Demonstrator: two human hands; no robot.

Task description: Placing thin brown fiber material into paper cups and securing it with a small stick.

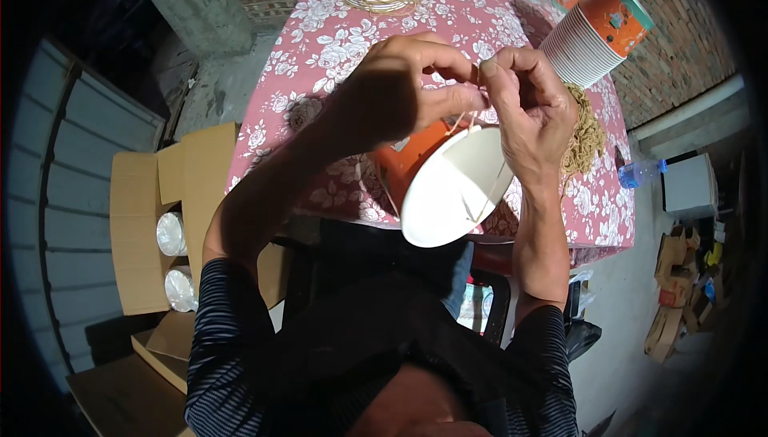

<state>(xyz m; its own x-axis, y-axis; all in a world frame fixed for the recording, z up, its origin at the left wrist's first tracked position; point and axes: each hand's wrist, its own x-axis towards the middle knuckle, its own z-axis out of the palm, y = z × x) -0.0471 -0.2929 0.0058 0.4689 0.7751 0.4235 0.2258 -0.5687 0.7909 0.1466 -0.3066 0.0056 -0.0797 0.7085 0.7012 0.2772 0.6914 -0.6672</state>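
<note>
Both hands pinch a thin string: left hand (pixel 400 89) and right hand (pixel 528 105) fingertips meeting, with an orange paper cup (pixel 440 185) hanging just below the grip.

1. My left hand (pixel 400 89) and right hand (pixel 532 105): bare, no gloves, rings or watch visible.
2. Forearms bare; sleeves pushed up near the elbows.
3. Shirt: dark navy with thin pale horizontal stripes, both sleeves alike.
</note>
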